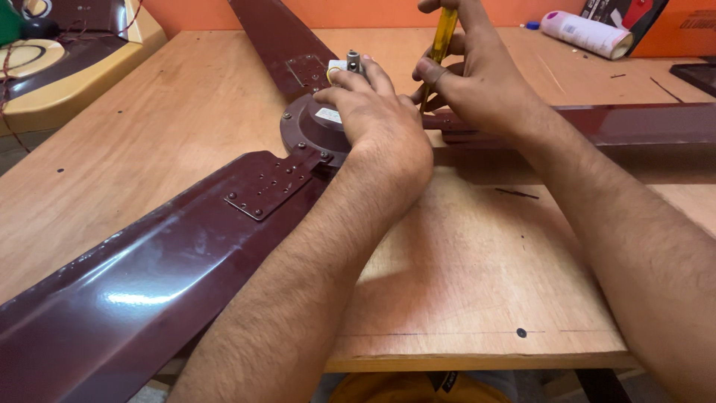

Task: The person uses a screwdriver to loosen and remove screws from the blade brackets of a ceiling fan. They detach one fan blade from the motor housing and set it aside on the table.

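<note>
A dark maroon ceiling fan lies on the wooden workbench (pixel 462 283), its round motor hub (pixel 306 130) in the middle with a short metal shaft (pixel 353 61) sticking up. My left hand (pixel 377 112) rests palm-down on the hub, pressing on it. My right hand (pixel 473 78) grips a screwdriver with a yellow handle (pixel 444 31), held nearly upright, its tip down where the right blade (pixel 634 123) meets the hub. The tip itself is hidden behind my fingers. One long blade (pixel 142 276) reaches toward me at the left, fixed by a bracket (pixel 268 186) with several screws.
A third blade (pixel 276 37) runs away toward the orange wall. A white cylindrical container (pixel 585 33) lies at the back right beside a dark box (pixel 634 15). Another fan body, cream and brown (pixel 60 60), sits at the far left. The bench's front edge is near me.
</note>
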